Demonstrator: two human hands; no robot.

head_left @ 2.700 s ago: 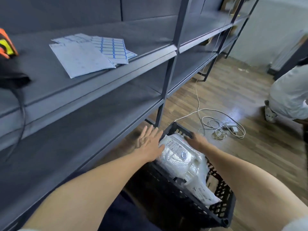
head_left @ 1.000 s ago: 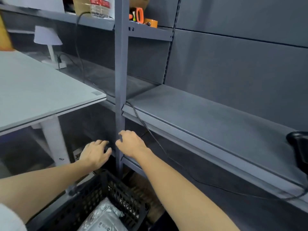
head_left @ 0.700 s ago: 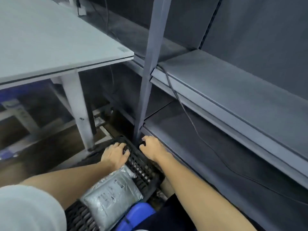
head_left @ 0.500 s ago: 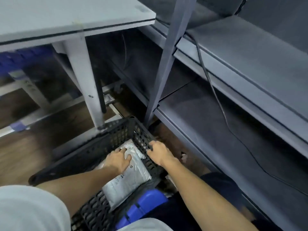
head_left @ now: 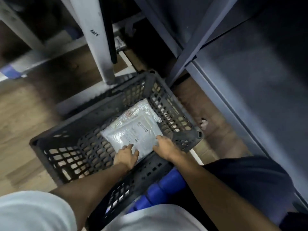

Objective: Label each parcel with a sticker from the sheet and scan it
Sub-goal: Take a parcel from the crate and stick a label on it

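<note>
Head: crate (head_left: 150,80) on wood floor (head_left: 21,117)

— Where can we reach in?

— From above: the crate (head_left: 103,104) is open at the top, and our hands (head_left: 127,155) are already inside at its near end, on the parcel (head_left: 133,129).

— What hems us in?

— The lattice walls on all sides. The white desk leg (head_left: 98,44) stands at the far left wall, and the shelf post (head_left: 196,40) rises just beside the far right corner. The lowest shelf (head_left: 250,90) runs along the right.

— Any bare room?

— The crate floor left of the parcel.
</note>
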